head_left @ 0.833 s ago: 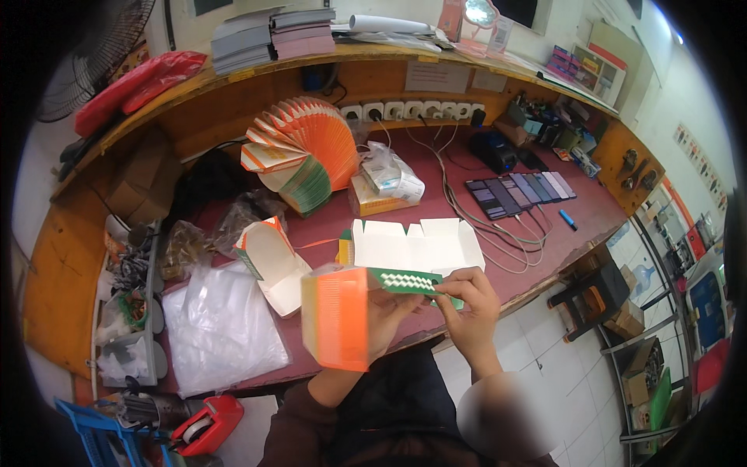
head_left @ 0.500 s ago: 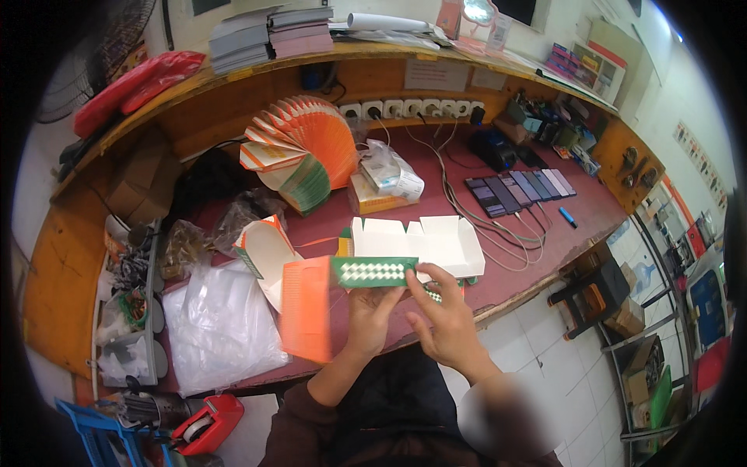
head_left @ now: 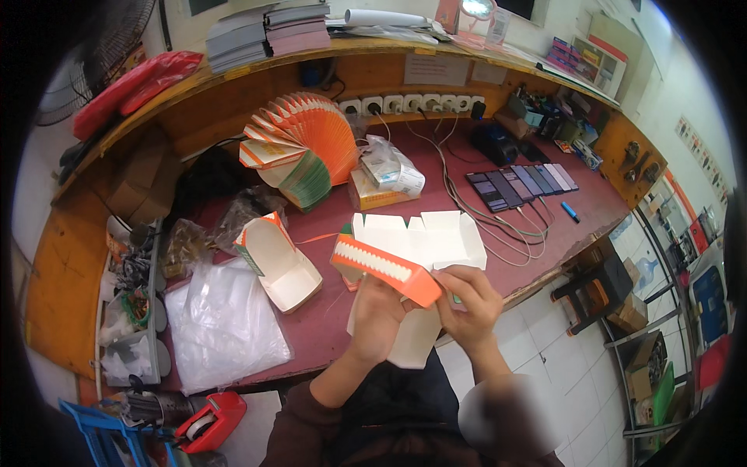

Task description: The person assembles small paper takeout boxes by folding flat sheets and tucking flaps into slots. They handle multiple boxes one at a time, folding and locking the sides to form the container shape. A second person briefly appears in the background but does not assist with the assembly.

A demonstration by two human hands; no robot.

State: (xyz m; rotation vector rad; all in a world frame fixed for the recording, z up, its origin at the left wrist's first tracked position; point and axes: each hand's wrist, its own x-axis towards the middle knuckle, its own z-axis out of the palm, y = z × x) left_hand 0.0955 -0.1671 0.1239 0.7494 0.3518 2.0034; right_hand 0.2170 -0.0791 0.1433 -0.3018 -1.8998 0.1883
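Note:
A half-folded orange paper box (head_left: pixel 387 274) with a white scalloped pattern is held up over the table's front edge. My left hand (head_left: pixel 379 317) supports it from below, fingers closed around its underside. At its right end, my right hand (head_left: pixel 471 302) pinches the corner, with the fingertips partly hidden. A white inner flap (head_left: pixel 414 339) hangs down between the hands. Behind it lies another carton (head_left: pixel 424 235), white inside, with its flaps raised. To the left, an open orange-and-green box (head_left: pixel 289 274) rests on its side, showing its white inside.
Fanned-out flat cartons (head_left: pixel 311 148) stand at the back left. Clear plastic bags (head_left: pixel 226 331) lie at the left, beside a grey bin rack (head_left: pixel 132 311). A row of phones (head_left: pixel 521 187) with charging cables lies at right. A red tape dispenser (head_left: pixel 212 420) sits at lower left.
The box has been turned over: its green end faced up before, and now its orange patterned side does. Its orange panel has swung away from the left. Both hands remain on it.

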